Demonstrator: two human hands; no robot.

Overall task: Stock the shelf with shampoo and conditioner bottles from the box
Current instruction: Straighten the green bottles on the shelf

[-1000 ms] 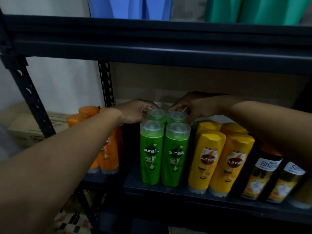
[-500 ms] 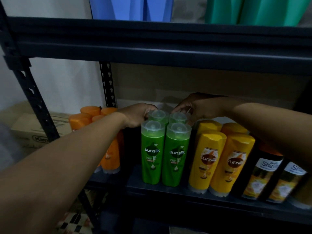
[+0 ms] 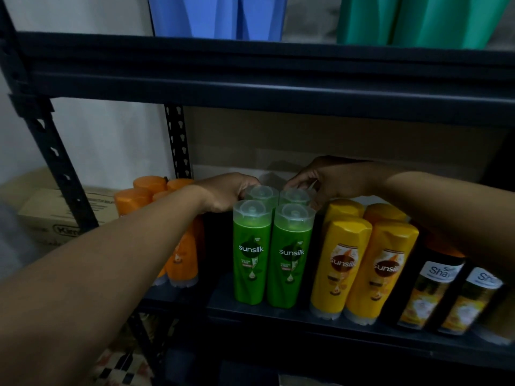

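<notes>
Green bottles: left hand, right hand seemingly clasp rear caps.

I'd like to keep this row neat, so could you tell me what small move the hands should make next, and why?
Probably ease both hands back off the caps. The left hand and right hand rest on the two rear green plastic Sunsilk bottles, which already stand upright behind the front green pair, level with the yellow bottles.

A cardboard box (printed, lettering unreadable) sits by the white wall.
</notes>
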